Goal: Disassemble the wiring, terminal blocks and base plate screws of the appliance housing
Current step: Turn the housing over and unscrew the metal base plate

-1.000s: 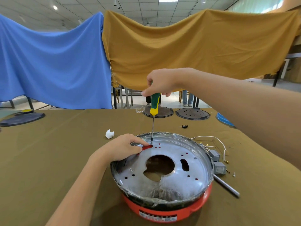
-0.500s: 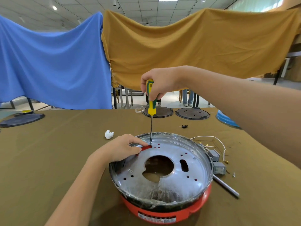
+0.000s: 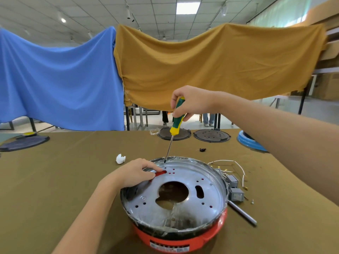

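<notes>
Two hands at the housing, driver tip on the far rim.

My right hand (image 3: 192, 102) had its fingers clamped round the screwdriver (image 3: 176, 116), now tilted, its tip shifted from the holes to the base plate's (image 3: 211, 197) far edge. My left hand (image 3: 135, 173) pinched a red tab (image 3: 159, 173), steadying the appliance housing (image 3: 179, 241) on the worktop (image 3: 55, 180). Removed wiring (image 3: 238, 165) and terminal blocks (image 3: 236, 194) lay just beside it. I judged the angled tip could skid off the slick metal toward my left fingers.
</notes>
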`<state>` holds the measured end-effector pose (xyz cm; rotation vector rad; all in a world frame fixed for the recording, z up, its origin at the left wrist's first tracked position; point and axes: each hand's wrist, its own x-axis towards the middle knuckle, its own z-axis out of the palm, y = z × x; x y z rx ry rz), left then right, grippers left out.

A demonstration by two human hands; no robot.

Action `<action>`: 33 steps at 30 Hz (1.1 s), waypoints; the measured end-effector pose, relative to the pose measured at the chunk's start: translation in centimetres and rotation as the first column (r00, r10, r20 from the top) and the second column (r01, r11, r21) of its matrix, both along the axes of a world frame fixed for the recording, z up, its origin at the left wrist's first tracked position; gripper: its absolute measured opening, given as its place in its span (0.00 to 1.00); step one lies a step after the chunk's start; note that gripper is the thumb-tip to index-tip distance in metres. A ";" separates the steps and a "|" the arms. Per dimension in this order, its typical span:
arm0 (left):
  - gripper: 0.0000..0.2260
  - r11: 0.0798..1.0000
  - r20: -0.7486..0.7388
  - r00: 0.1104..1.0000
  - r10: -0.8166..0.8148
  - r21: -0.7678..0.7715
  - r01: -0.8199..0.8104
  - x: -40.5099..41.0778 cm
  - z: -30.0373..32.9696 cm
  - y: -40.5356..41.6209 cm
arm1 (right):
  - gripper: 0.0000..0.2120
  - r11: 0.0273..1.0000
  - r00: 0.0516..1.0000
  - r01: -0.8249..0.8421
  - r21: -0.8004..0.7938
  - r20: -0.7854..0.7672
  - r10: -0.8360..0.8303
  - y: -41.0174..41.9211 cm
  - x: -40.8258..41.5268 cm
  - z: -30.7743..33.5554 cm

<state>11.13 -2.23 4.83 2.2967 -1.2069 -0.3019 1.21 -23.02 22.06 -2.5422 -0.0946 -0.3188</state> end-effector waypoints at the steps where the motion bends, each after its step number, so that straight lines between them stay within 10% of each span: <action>1: 0.16 1.000 0.009 1.000 0.000 0.008 0.000 -0.1 0.1 0.0 | 0.09 0.999 1.000 0.015 0.040 0.010 -0.016 -0.3 -0.5 -0.2; 12: 0.16 0.968 0.284 0.942 0.179 -0.221 -0.117 -3.1 2.9 0.2 | 0.08 0.729 0.947 0.154 0.667 0.112 -0.303 -4.0 -7.0 -6.5; 19: 0.01 0.895 0.253 0.932 0.260 -0.426 -0.134 -7.1 4.1 -0.1 | 0.09 0.567 0.935 0.130 0.813 0.090 -0.343 -4.0 -10.3 -8.6; 33: 0.04 0.877 0.382 0.854 0.352 -0.452 -0.159 -10.7 5.0 2.4 | 0.08 0.392 0.945 -0.004 0.920 0.131 -0.299 -1.7 -14.8 -11.8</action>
